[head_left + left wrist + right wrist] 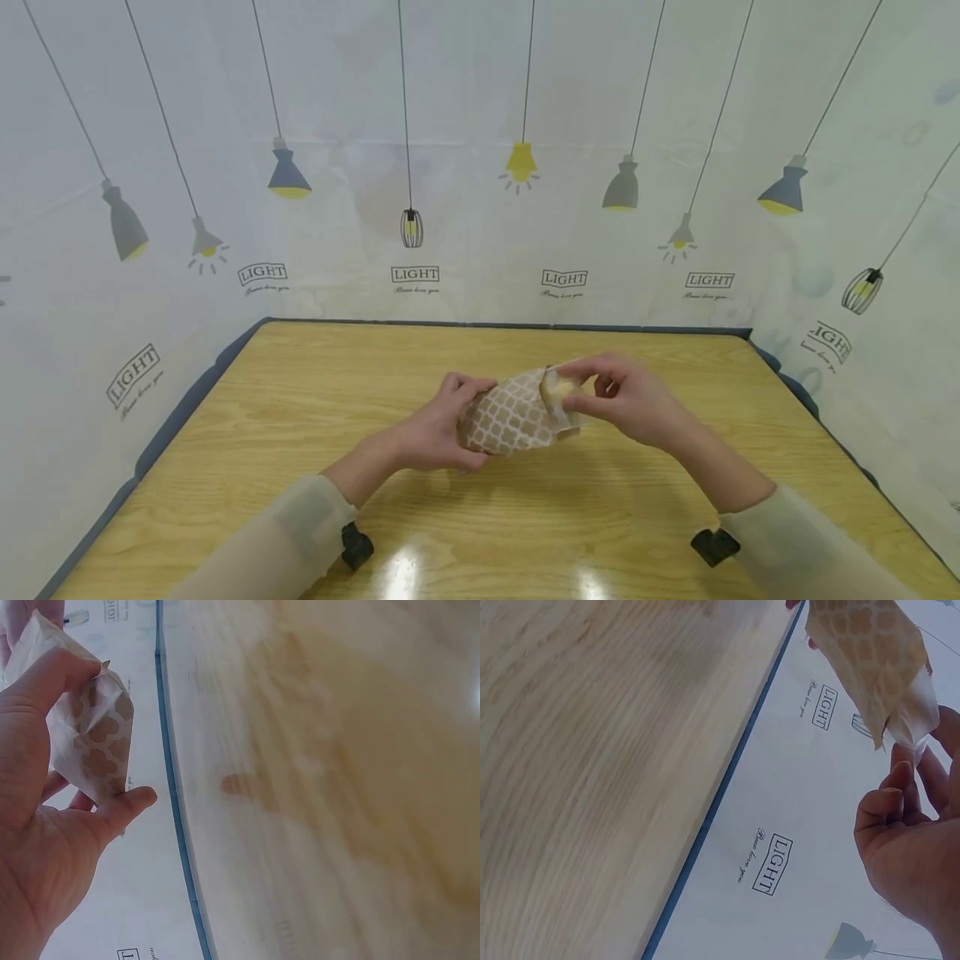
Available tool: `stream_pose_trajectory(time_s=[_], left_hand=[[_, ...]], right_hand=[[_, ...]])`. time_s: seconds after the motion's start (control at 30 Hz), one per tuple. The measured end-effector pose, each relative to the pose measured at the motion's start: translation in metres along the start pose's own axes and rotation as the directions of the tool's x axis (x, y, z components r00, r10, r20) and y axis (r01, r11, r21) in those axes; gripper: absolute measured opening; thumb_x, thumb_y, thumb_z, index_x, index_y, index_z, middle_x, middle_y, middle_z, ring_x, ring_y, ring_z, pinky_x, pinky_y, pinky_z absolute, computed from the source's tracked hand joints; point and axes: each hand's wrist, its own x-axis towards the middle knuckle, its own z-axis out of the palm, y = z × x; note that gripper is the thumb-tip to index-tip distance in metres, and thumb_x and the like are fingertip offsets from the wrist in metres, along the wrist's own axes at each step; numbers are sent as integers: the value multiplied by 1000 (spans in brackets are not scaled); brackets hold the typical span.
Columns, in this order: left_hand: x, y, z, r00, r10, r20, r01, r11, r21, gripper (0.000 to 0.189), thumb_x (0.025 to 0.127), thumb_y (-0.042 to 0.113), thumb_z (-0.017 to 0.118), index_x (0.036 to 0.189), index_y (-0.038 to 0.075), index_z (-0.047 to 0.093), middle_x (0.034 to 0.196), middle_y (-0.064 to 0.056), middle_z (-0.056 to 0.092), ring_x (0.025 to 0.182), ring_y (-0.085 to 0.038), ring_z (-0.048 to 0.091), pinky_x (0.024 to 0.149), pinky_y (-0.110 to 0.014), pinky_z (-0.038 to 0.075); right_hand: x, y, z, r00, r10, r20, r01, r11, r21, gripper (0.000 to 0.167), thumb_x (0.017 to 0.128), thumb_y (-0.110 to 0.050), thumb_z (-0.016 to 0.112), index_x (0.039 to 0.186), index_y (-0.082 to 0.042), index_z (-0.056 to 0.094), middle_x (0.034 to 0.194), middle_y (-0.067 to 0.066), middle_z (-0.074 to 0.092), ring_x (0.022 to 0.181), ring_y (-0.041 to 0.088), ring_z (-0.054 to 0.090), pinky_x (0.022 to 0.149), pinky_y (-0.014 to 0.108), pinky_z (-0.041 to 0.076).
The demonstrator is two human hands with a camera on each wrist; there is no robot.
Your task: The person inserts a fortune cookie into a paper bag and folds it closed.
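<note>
A brown paper bag (510,421) with a white lattice print is held above the table, lying on its side with its mouth to the right. My left hand (438,432) grips its closed end, fingers on the far side and thumb on the near side. At the mouth my right hand (637,400) pinches a pale, see-through wrapper (916,712) that sticks out of the bag. Something yellowish (562,390) shows at the opening; its kind cannot be made out. In the left wrist view, the left hand's fingers bend around the creased end of the bag.
The wooden table (315,375) spreads out beneath both hands, with a dark blue edge strip (465,324) along the back. Behind it hangs a pale cloth backdrop (465,100) printed with lamps. Black wrist mounts (716,547) are on both sleeves.
</note>
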Motion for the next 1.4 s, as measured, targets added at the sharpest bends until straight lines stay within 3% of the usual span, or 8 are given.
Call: stream_pose_trajectory(time_s=[0.33,0.5,0.63,0.77,1.0,1.17,1.4], left_hand=[[2,1,3,1000,3,-1,-3,1000,11,107,81,17,93,170,17,34,152,-17,34,137,-30,46,117,-54,49],[2,0,1,1000,2,-14,-2,1000,9,106,81,17,93,169,19,34,152,-15,35,137,-30,46,117,-53,49],[1,0,0,1000,4,-20,-3,1000,16,105,82,18,93,169,18,34,152,-17,35,138,-31,46,117,-55,49],[2,1,0,1000,5,-23,-5,1000,18,105,82,18,93,169,16,35,152,-18,35,139,-32,46,118,-57,48],[2,2,3,1000,-7,-12,7,1000,11,106,80,13,94,169,19,35,154,-15,34,140,-30,46,120,-55,47],[2,3,5,1000,-1,-7,1,1000,8,107,80,13,94,169,18,35,154,-16,34,139,-31,46,119,-55,48],[3,4,5,1000,4,8,-4,1000,14,105,82,15,92,170,18,34,153,-15,34,140,-30,45,119,-55,48]], right_hand=[[-1,-4,7,999,35,24,-36,999,33,39,98,-23,84,135,-15,77,119,10,73,81,13,56,66,26,50],[-6,2,0,997,76,-24,-75,996,40,49,101,-26,81,149,-18,68,124,11,71,86,16,60,67,28,53],[-12,8,-7,995,91,-42,-88,994,60,50,103,-26,79,151,-19,66,126,11,72,90,16,62,72,28,54],[-14,12,-7,996,82,-16,-81,993,85,52,102,-22,79,152,-14,65,123,10,75,91,14,63,75,26,55],[-10,10,2,1000,25,6,-25,995,98,51,100,-16,81,148,-7,68,115,10,79,81,9,59,67,24,51],[-8,6,8,1000,12,17,-14,995,95,47,100,-14,81,145,-7,71,110,9,79,75,8,52,62,24,45],[-8,3,9,1000,25,16,-26,995,98,49,101,-17,80,148,-8,68,113,8,79,76,9,55,62,23,47]])
